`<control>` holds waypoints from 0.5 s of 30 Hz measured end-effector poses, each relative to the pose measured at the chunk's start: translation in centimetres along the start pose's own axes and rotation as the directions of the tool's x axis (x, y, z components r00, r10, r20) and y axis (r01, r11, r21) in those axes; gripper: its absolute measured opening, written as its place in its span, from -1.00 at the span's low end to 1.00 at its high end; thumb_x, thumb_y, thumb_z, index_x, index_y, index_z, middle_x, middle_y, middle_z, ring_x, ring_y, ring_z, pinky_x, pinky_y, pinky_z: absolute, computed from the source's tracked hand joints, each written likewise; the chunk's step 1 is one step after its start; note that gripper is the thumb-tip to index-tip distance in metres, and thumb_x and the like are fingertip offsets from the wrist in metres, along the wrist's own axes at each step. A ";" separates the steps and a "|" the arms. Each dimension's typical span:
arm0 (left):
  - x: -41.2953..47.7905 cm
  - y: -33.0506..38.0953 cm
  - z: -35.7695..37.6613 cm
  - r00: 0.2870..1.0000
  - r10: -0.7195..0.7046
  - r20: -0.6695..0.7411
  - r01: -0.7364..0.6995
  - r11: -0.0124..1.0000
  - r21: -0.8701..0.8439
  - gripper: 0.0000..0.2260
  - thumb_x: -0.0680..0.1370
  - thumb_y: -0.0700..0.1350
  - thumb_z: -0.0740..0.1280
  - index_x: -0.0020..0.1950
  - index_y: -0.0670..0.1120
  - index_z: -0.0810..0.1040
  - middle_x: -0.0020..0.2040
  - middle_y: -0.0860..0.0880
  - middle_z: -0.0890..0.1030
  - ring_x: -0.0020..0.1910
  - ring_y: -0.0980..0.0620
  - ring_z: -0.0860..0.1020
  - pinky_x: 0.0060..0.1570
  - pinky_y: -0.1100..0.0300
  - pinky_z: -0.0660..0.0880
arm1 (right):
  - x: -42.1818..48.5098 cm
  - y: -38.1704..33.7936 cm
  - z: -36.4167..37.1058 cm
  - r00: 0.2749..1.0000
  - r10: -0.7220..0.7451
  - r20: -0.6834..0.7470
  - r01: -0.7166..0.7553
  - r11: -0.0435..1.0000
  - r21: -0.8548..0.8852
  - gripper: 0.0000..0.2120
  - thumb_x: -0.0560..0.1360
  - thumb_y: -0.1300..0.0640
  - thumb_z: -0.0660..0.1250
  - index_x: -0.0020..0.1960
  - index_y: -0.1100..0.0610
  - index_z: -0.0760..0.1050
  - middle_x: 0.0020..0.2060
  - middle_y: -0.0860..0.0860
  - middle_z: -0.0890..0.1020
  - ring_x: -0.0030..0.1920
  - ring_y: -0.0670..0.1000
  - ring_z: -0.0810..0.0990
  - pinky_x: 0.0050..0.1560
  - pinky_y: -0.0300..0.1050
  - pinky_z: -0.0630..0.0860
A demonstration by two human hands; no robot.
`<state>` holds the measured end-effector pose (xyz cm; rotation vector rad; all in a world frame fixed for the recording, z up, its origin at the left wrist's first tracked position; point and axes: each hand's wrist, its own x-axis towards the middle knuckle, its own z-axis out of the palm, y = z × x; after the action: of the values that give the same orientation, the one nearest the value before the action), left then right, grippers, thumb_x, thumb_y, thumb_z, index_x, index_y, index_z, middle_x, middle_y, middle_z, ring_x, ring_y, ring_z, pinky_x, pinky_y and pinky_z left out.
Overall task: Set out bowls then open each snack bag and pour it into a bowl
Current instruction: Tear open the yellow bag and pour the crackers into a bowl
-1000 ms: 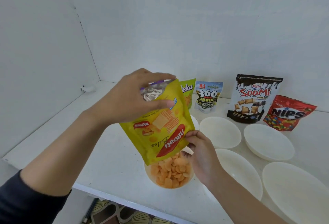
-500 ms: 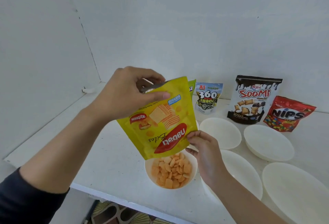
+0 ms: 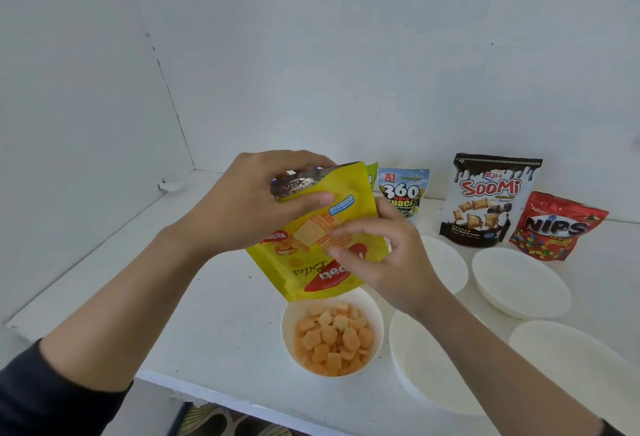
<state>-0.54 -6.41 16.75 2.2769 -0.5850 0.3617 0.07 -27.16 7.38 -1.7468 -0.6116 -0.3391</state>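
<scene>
- The yellow bag [image 3: 311, 262] hung upside down, long axis nearly upright, mouth pointing down over the near bowl [image 3: 287, 324] of orange snacks [image 3: 332, 338].
- The left hand [image 3: 242, 207] clenched its foil upper end.
- The right hand [image 3: 391, 262] covered the bag's right edge; I couldn't tell its grip.
- A green bag [image 3: 372, 172] stood behind, mostly hidden.

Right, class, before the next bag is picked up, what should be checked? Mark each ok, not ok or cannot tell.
1. Snacks in small bowl, none spilt: ok.
2. Yellow bag empty: cannot tell.
3. Left hand grips yellow bag: ok.
4. Right hand free: not ok, on yellow bag.
5. Empty bowl ready: ok.
6. Soomi bag upright: ok.
</scene>
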 end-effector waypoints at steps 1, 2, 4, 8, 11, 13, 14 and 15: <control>0.1 0.2 0.0 1.000 0.018 -0.002 -0.018 1.000 0.006 -0.71 0.51 0.08 0.48 0.23 0.15 0.66 0.01 0.23 0.70 0.00 0.21 0.67 -0.06 0.31 0.59 | 0.5 -0.4 -0.1 1.000 -0.020 0.016 0.021 1.000 -0.013 -0.85 0.36 0.14 0.57 -0.08 0.02 0.73 0.06 -0.16 0.62 0.22 -0.01 0.56 0.24 -0.01 0.53; 0.2 0.4 0.0 0.999 0.036 -0.010 -0.036 0.999 0.013 -0.72 0.51 0.08 0.48 0.22 0.14 0.66 0.01 0.24 0.70 0.01 0.22 0.66 -0.04 0.29 0.59 | 1.0 -0.6 -0.2 0.999 -0.031 0.030 0.032 0.999 -0.020 -0.84 0.35 0.13 0.59 -0.08 0.00 0.74 0.06 -0.20 0.63 0.24 -0.01 0.56 0.28 0.02 0.50; 0.4 0.7 -0.2 0.997 0.061 -0.040 -0.060 0.998 0.022 -0.75 0.52 0.06 0.48 0.20 0.13 0.68 0.01 0.23 0.70 0.02 0.20 0.65 -0.01 0.22 0.60 | 1.4 -0.7 -0.4 0.998 -0.049 0.041 0.051 0.998 -0.034 -0.84 0.34 0.15 0.60 -0.09 0.00 0.75 0.05 -0.19 0.65 0.22 -0.02 0.58 0.24 -0.04 0.53; 0.5 0.5 -0.3 0.991 0.075 -0.110 -0.072 0.997 0.033 -0.85 0.53 0.02 0.50 0.10 0.13 0.70 -0.09 0.14 0.70 -0.10 0.06 0.65 -0.12 0.10 0.61 | 0.7 0.9 -0.5 0.997 -0.001 0.081 0.007 0.998 -0.070 -0.82 0.36 0.26 0.60 -0.08 0.05 0.76 -0.04 -0.09 0.73 0.08 -0.07 0.67 0.09 -0.10 0.62; 0.1 0.1 0.3 0.986 0.068 -0.153 -0.064 0.998 0.028 -0.89 0.51 0.00 0.52 0.03 0.15 0.71 -0.16 0.13 0.70 -0.19 0.02 0.62 -0.18 0.06 0.57 | -0.8 2.7 -0.4 0.984 0.132 0.121 -0.122 0.989 -0.081 -0.81 0.38 0.30 0.58 -0.10 0.06 0.77 -0.10 -0.10 0.75 0.01 -0.15 0.69 0.03 -0.11 0.66; -0.2 -0.5 0.7 0.985 0.043 -0.166 -0.044 0.999 -0.001 -0.89 0.50 0.01 0.52 0.01 0.15 0.71 -0.17 0.12 0.71 -0.20 0.00 0.62 -0.15 0.01 0.57 | -1.7 3.8 -0.5 0.975 0.189 0.115 -0.179 0.979 -0.096 -0.80 0.36 0.30 0.60 -0.11 0.05 0.77 -0.13 -0.10 0.76 -0.03 -0.15 0.70 0.03 -0.10 0.66; -0.3 -0.8 0.9 0.986 0.028 -0.163 -0.032 0.999 -0.022 -0.89 0.49 0.02 0.52 0.01 0.15 0.71 -0.16 0.11 0.71 -0.18 -0.01 0.63 -0.13 -0.04 0.58 | -2.0 4.2 -0.6 0.972 0.207 0.114 -0.197 0.976 -0.090 -0.80 0.35 0.30 0.60 -0.11 0.04 0.77 -0.13 -0.09 0.76 -0.04 -0.14 0.71 0.03 -0.10 0.66; -0.4 -1.1 0.9 0.989 0.011 -0.150 -0.017 0.999 -0.042 -0.88 0.49 0.05 0.52 0.01 0.15 0.71 -0.14 0.10 0.72 -0.15 -0.02 0.65 -0.10 -0.07 0.60 | -2.2 4.6 -0.8 0.968 0.222 0.114 -0.214 0.974 -0.076 -0.79 0.35 0.31 0.60 -0.12 0.04 0.77 -0.14 -0.08 0.76 -0.04 -0.12 0.71 0.03 -0.10 0.66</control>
<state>-0.25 -6.27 15.25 2.1827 -0.5270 0.5171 0.92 -29.15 2.69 -1.8862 -0.4931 -0.0993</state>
